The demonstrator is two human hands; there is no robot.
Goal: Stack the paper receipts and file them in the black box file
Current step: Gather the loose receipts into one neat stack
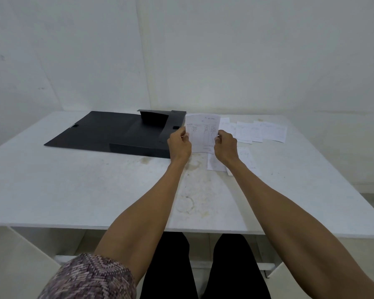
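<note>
I hold a white paper receipt (201, 132) upright above the table, its printed face toward me. My left hand (179, 144) pinches its left edge and my right hand (226, 146) pinches its right edge. Just left of the held receipt lies the black box file (108, 130), open flat on the table, one inner flap standing up at its far side. Several more receipts (261, 131) lie spread in a row on the table to the right. Other receipts (246, 157) lie partly hidden under my right wrist.
The white table (73, 190) is stained near its middle and stands against white walls. Its front edge runs just above my knees. Bare tabletop lies in front of the box file and to the far right of the receipts.
</note>
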